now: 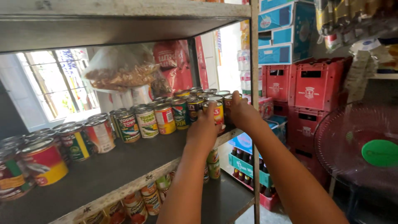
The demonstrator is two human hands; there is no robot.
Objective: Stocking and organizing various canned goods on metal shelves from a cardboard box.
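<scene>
Fingers (208, 108) of the left hand (203, 128) curl around a red-and-yellow labelled metal can (218, 113) at the right front of the dark metal shelf (120, 166). Just beside it, the right hand (242, 114) clasps a neighbouring silver-topped tin (227, 99) among rows of canned goods (147, 120); red plastic crates (315, 85) stand behind.

Two tins at the shelf's front right end. The red-and-yellow labelled can (218, 113) stands upright at the edge, mostly covered by fingers. The can behind it (228, 101) is upright too, only its orange side showing.
</scene>
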